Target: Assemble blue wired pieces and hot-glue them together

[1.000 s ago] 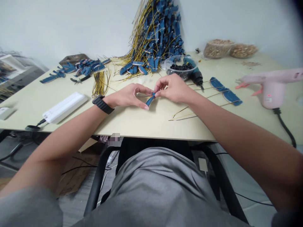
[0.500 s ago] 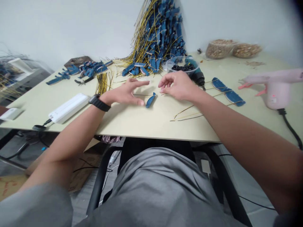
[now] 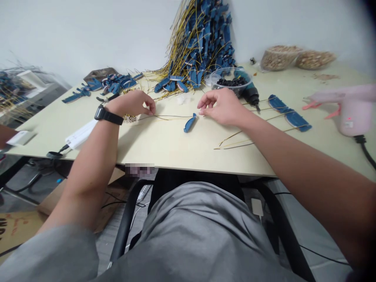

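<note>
A small blue leaf-shaped piece (image 3: pixel 190 122) lies on the pale table (image 3: pixel 176 147), joined to a thin dark wire (image 3: pixel 172 116) that runs left. My left hand (image 3: pixel 133 102), with a black watch on the wrist, is curled and pinches the left end of that wire beside a bundle of yellow wires (image 3: pixel 130 116). My right hand (image 3: pixel 221 106) rests on the table just right of the blue piece, fingers bent and pressed on the wire's right end.
A tall heap of blue pieces on yellow wires (image 3: pixel 199 43) leans on the wall. Nearby are a clear bowl of dark beads (image 3: pixel 230 80), a pink glue gun (image 3: pixel 349 111), blue strips (image 3: pixel 289 113), loose wires (image 3: pixel 237 141), a white power strip (image 3: pixel 79 135) and more blue pieces (image 3: pixel 108 84).
Both hands let go of the blue piece, which now lies on the table. My left hand moved left to the yellow wire bundle and drew the dark wire out.
</note>
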The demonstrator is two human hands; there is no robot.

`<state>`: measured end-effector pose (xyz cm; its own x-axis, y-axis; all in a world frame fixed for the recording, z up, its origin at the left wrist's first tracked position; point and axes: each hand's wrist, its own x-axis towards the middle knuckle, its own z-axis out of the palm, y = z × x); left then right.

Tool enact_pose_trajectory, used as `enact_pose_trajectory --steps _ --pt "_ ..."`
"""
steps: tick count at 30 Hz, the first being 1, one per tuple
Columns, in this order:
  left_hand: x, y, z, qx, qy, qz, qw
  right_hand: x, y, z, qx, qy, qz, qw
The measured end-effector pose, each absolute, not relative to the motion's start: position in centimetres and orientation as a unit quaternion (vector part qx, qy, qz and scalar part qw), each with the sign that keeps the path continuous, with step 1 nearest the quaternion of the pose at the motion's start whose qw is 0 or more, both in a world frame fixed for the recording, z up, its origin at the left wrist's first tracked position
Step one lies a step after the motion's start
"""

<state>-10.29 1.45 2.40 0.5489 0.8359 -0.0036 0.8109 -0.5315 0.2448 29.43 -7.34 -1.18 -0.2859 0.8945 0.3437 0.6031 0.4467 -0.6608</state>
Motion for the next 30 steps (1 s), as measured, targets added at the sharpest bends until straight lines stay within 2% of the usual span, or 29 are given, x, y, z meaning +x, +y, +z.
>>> enact_pose_trajectory --steps 6,10,14,23,30 --pt "-8.4 0.0 2.2 0.824 0.558 0.084 0.044 29.5 -7.3 -1.3 -0.476 -0.778 0.208 0.355" --pt "-8.0 -1.7 3.5 0.824 0.561 0.076 0.023 29.5 -7.4 -1.4 -0.477 -0.78 0.201 0.352" --pt "-7.3 -3.1 4.7 0.8 0.584 0.137 -0.015 29.4 -7.4 -1.3 -0.474 -0.781 0.2 0.352" --pt "-3.4 -4.3 3.0 0.875 0.417 0.244 0.013 29.3 -7.8 -0.7 -0.504 -0.757 0.179 0.376" --pt "-2.9 -4.3 2.0 0.882 0.404 0.241 0.038 28.9 -8.4 -0.1 -0.502 -0.77 0.183 0.349"
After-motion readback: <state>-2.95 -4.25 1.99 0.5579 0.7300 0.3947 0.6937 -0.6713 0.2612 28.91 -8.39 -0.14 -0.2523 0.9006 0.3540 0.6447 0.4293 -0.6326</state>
